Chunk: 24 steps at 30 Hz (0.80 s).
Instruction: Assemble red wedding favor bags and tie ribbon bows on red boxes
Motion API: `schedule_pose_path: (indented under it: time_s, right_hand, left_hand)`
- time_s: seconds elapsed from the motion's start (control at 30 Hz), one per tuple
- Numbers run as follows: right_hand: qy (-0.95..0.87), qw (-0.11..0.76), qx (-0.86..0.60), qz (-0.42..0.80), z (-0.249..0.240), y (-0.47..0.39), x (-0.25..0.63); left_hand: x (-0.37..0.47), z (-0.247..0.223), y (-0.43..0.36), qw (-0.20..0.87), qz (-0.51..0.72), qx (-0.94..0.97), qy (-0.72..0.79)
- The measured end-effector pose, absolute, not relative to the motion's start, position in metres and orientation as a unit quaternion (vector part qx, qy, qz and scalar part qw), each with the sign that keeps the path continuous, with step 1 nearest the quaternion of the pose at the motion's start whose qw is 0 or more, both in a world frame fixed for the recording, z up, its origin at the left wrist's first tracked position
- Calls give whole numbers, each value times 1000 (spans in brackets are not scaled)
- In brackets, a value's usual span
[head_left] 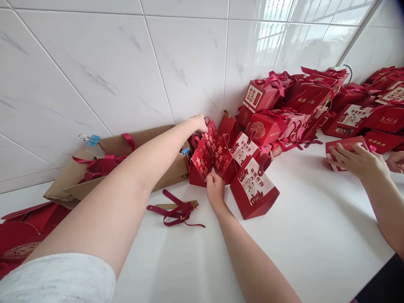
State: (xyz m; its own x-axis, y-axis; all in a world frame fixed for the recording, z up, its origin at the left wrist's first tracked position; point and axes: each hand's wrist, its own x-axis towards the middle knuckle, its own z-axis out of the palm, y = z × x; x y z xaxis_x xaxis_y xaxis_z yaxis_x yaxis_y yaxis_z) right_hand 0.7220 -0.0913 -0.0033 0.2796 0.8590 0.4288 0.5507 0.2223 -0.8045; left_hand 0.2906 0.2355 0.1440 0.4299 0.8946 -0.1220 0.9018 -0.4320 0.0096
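My left hand [198, 123] is closed at the top of a dark red gift box [217, 149] with gold print, beside its strap loop. Lower down, my right hand [215, 187] pinches the front edge where that box meets a neighbouring red box [201, 162]. Which of the two its fingers hold is hard to make out. To the right stand a red gift box with a white printed panel [254, 189] and a similar box [243, 149] behind it. Several loose dark red straps [179, 210] lie on the white table [189, 261] in front.
An open cardboard box [167, 168] with red ribbons [104, 166] stands left, with a blue binder clip [94, 140]. Finished-looking red boxes [296, 101] are piled against the tiled wall [189, 63]. Another person's hand [360, 160] rests on a red box [334, 153] at right.
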Motion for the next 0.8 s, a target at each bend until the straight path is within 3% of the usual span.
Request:
schedule_pose_path:
  time_s: [0.23, 0.37, 0.43, 0.5, 0.63, 0.8]
  right_hand:
    - [-729, 458, -508, 19, 2, -94, 723]
    - [-855, 274, -419, -137, 14, -90, 710]
    - [-876, 222, -392, -173, 17, -89, 705]
    - [-860, 266, -414, -130, 18, -88, 703]
    - [-720, 444, -530, 54, 14, -86, 705]
    - [-610, 471, -636, -41, 22, -86, 696]
  left_hand:
    - [287, 137, 251, 27, 20, 854, 519]
    - [294, 136, 256, 58, 68, 840, 534]
    - [297, 136, 253, 88, 80, 839, 530]
    - [299, 136, 248, 133, 75, 837, 526]
    - [298, 136, 238, 202, 16, 832, 516]
    - [304, 133, 229, 202, -3, 853, 481]
